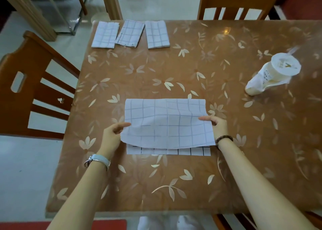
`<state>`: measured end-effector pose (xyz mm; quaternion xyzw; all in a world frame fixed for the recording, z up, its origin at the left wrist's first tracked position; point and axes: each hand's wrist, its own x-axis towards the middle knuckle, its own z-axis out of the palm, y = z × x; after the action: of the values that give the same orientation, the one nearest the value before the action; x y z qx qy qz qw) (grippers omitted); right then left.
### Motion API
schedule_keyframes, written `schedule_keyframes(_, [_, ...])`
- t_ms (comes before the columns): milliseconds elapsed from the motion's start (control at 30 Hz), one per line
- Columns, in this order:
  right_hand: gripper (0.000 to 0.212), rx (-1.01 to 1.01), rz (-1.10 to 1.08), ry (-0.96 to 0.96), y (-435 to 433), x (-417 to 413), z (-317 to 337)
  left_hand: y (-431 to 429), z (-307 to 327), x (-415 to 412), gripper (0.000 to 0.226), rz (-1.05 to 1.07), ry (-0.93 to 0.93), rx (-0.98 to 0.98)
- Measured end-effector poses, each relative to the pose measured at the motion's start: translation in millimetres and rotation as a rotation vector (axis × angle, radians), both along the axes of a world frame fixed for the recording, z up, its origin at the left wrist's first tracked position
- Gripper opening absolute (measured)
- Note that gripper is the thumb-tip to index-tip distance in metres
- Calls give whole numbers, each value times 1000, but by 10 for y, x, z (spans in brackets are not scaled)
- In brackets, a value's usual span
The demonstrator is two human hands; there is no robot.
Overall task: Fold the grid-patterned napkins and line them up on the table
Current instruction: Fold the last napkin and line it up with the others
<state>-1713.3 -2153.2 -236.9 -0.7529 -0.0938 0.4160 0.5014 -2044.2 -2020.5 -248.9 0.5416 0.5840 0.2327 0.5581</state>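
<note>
Because both sides of the sheet must travel together for a straight fold, my left hand (113, 132) pinches the left edge of the napkin (167, 123) between thumb and fingers, and my right hand (217, 125) pinches the right edge in the same way. The napkin is on the table (191, 64), directly in front of me and nearer to my side than to the far side. Its upper layer is raised a little and bulges in the middle. A narrow strip of the lower layer lies flat and shows under it on my side. I think the far edge is the crease and the upper layer should come down to meet that strip, but this is only my judgement. As it lies now, the napkin's long axis runs from left to right, about parallel to the table edge close to me, and its open edges point toward me.

Three folded napkins (130, 33) lie side by side at the far left corner, I suppose as the beginning of the row. Their long axes point away from me, across the axis of the one I hold. The middle one is tilted and seems to touch the left one. A cup (277, 71) in a thin bag stands well apart on the right.
</note>
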Motion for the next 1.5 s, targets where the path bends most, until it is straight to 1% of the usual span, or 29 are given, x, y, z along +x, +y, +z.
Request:
schedule_keyframes(67, [32,-65,105,-161,-64,-13,-65,-50,-68,-27,32,-4,13,2])
schedule_keyframes(100, [35,-71,134,-209,-92,-10,-88,-71,-77,-21,33,0,9,0])
schedule_keyframes(200, [41,-132,178,-276,-108,17,-105,-88,-69,14,35,41,24,-19])
schedule_keyframes(300, [44,-162,160,-267,-93,-14,-29,-99,-65,26,41,106,33,-63])
schedule_keyframes(367, [37,-132,117,-217,-95,-21,-9,-107,-76,12,33,101,53,-39])
schedule_keyframes(433, [26,-113,105,-192,-118,-39,24,-130,-78,-14,25,59,97,11])
schedule_keyframes(500, [20,-104,163,-248,-165,-43,2,-154,-99,-38,25,38,125,47])
schedule_keyframes(567, [18,-113,193,-284,-206,-45,-28,-167,-98,-43,24,40,150,64])
schedule_keyframes(700, [12,-145,70,-166,-202,-38,-58,-164,-77,-1,23,40,183,78])
schedule_keyframes(733, [12,-144,69,-173,-208,-30,-68,-168,-72,13,23,37,194,78])
schedule_keyframes(800, [12,-144,142,-258,-227,-17,-83,-167,-71,24,22,38,216,76])
schedule_keyframes(867, [20,-161,217,-337,-252,2,-83,-157,-69,38,21,53,234,87])
schedule_keyframes(1033, [25,-189,247,-378,-272,50,-111,-113,-37,74,22,41,309,115])
schedule_keyframes(1167, [27,-173,200,-334,-224,79,-111,-49,-45,95,18,103,285,67])
schedule_keyframes(1267, [27,-125,156,-289,-120,113,-63,42,-20,164,16,142,240,58])
schedule_keyframes(1500, [29,-103,122,-253,222,214,-24,356,-23,421,14,223,121,96])
